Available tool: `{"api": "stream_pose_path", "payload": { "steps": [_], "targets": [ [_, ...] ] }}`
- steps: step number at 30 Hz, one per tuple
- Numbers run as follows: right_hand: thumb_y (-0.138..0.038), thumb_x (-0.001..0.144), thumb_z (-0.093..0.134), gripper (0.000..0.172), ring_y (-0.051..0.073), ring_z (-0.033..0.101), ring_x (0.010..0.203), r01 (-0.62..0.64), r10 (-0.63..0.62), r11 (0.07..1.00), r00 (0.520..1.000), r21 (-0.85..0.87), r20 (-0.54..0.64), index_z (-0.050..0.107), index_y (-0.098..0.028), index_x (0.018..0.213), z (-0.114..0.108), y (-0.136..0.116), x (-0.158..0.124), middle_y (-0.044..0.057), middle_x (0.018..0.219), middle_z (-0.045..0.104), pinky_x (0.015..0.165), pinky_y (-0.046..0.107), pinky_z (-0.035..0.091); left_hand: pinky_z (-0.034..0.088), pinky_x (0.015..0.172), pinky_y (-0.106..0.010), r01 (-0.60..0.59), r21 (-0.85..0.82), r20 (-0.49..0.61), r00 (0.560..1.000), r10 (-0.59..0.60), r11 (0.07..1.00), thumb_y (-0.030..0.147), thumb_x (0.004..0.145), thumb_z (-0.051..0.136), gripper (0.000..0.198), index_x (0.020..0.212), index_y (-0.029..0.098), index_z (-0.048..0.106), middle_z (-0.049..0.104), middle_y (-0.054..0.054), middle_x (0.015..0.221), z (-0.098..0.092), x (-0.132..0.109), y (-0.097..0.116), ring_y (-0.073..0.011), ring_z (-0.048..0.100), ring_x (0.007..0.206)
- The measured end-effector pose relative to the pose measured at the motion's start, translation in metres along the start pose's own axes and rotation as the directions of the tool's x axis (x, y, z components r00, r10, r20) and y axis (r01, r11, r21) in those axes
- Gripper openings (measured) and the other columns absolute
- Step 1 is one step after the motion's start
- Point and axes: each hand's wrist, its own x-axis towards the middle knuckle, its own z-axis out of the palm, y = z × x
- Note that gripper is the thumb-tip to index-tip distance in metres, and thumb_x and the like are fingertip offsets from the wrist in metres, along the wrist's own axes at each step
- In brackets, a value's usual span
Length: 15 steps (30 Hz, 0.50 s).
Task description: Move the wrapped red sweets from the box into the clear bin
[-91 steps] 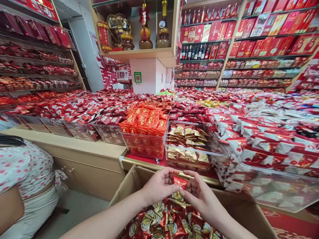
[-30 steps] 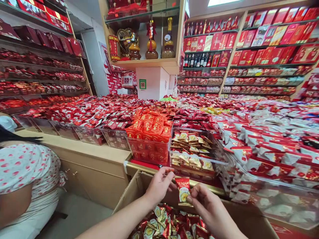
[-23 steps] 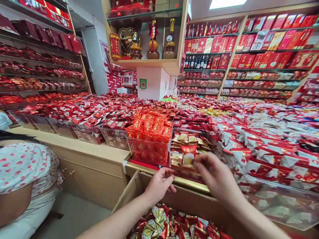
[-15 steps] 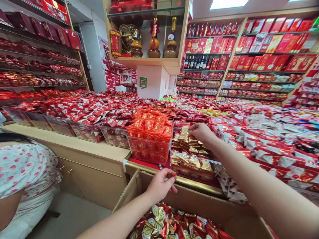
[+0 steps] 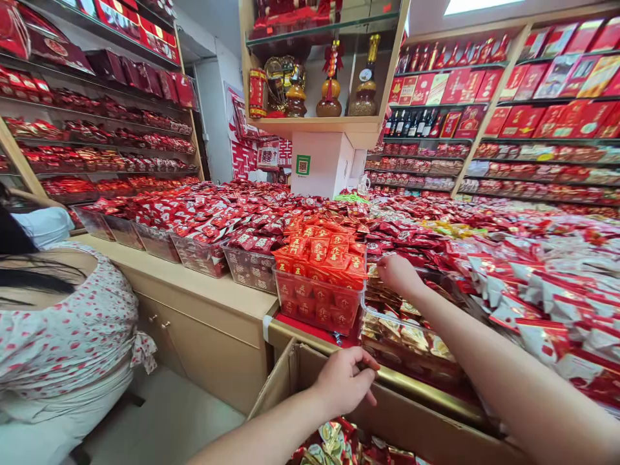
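Note:
My right hand (image 5: 398, 274) reaches over a clear plastic bin (image 5: 387, 318) of gold and red candy packets (image 5: 416, 332). Its fingers are curled down in a pinch on the packets at the bin's far left corner, and what they hold is hidden. My left hand (image 5: 345, 382) hovers over the open cardboard box (image 5: 285, 387) below the counter, closed in a loose fist whose contents I cannot see. More of the same packets (image 5: 334, 440) lie in the box.
A clear bin of orange-red packets (image 5: 322, 261) stands left of my right hand. Piles of red and white sweets cover the counter (image 5: 203, 287). A person in a spotted top (image 5: 68, 329) crouches at the left. Shelves of red boxes line the walls.
My right hand carried the durian packet up from the box to the clear bin and now rests at its back. The left hand stayed closed over the box. The view shifted left.

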Motion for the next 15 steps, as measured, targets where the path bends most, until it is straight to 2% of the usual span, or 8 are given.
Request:
{"api": "stream_pose_path", "payload": {
  "steps": [5, 8, 10, 12, 13, 14, 15],
  "targets": [
    [-0.028, 0.082, 0.034, 0.028, 0.019, 0.054, 0.077, 0.026, -0.039, 0.995, 0.99, -0.098, -0.137, 0.058, -0.013, 0.082, 0.001, -0.005, -0.012, 0.011, 0.09, 0.053, 0.059, 0.026, 0.037, 0.028, 0.038, -0.016, 0.012, 0.017, -0.002, 1.0, -0.012, 1.0, 0.023, 0.067, 0.045, 0.015, 0.079, 0.015, 0.05, 0.05, 0.005, 0.049, 0.002, 0.003, 0.0, -0.0102, 0.054, 0.039],
    [-0.034, 0.083, 0.031, 0.03, 0.017, 0.053, 0.074, 0.087, -0.11, 0.992, 0.956, -0.094, -0.271, 0.055, -0.017, 0.086, -0.011, -0.013, -0.018, 0.008, 0.09, 0.051, 0.052, 0.024, 0.035, 0.03, 0.039, -0.016, -0.004, 0.05, -0.014, 1.0, 0.005, 0.999, 0.021, 0.066, 0.046, 0.016, 0.078, 0.014, 0.053, 0.051, 0.003, 0.05, 0.001, 0.001, -0.002, -0.0118, 0.056, 0.044],
    [-0.033, 0.084, 0.032, 0.028, 0.015, 0.052, 0.073, 0.195, -0.193, 0.98, 0.907, -0.033, -0.374, 0.054, -0.017, 0.085, -0.026, -0.024, -0.032, 0.006, 0.088, 0.051, 0.054, 0.023, 0.035, 0.034, 0.043, -0.018, -0.067, 0.133, 0.012, 0.998, 0.066, 0.989, 0.02, 0.066, 0.045, 0.018, 0.078, 0.014, 0.057, 0.055, 0.0, 0.055, -0.001, -0.004, -0.007, -0.0122, 0.056, 0.049],
    [-0.031, 0.084, 0.032, 0.026, 0.014, 0.05, 0.073, 0.368, -0.321, 0.929, 0.853, 0.039, -0.411, 0.054, -0.017, 0.082, -0.042, -0.036, -0.059, 0.006, 0.085, 0.052, 0.059, 0.023, 0.036, 0.037, 0.05, -0.021, -0.165, 0.267, 0.109, 0.984, 0.141, 0.949, 0.021, 0.066, 0.046, 0.021, 0.079, 0.016, 0.061, 0.059, -0.002, 0.06, -0.002, -0.01, -0.017, -0.0127, 0.055, 0.053],
    [-0.03, 0.084, 0.032, 0.025, 0.013, 0.049, 0.072, 0.476, -0.419, 0.877, 0.82, 0.059, -0.391, 0.054, -0.017, 0.079, -0.046, -0.042, -0.078, 0.005, 0.08, 0.052, 0.06, 0.023, 0.036, 0.038, 0.054, -0.022, -0.203, 0.324, 0.174, 0.973, 0.153, 0.924, 0.022, 0.066, 0.048, 0.021, 0.079, 0.018, 0.063, 0.06, -0.002, 0.063, -0.001, -0.013, -0.024, -0.0133, 0.054, 0.056],
    [-0.028, 0.084, 0.032, 0.025, 0.013, 0.048, 0.069, 0.576, -0.529, 0.815, 0.785, 0.066, -0.322, 0.053, -0.018, 0.075, -0.047, -0.047, -0.099, 0.005, 0.075, 0.053, 0.059, 0.023, 0.036, 0.038, 0.06, -0.025, -0.222, 0.361, 0.237, 0.961, 0.141, 0.906, 0.024, 0.065, 0.051, 0.021, 0.08, 0.022, 0.064, 0.061, -0.001, 0.065, 0.0, -0.016, -0.032, -0.0147, 0.054, 0.061],
    [-0.027, 0.084, 0.033, 0.027, 0.012, 0.047, 0.062, 0.701, -0.671, 0.711, 0.699, 0.055, -0.245, 0.053, -0.019, 0.069, -0.044, -0.05, -0.121, 0.003, 0.068, 0.052, 0.054, 0.022, 0.034, 0.038, 0.066, -0.027, -0.204, 0.367, 0.283, 0.954, 0.099, 0.907, 0.025, 0.061, 0.056, 0.021, 0.08, 0.025, 0.064, 0.062, 0.0, 0.071, 0.002, -0.018, -0.042, -0.017, 0.054, 0.069]
  ]
}}
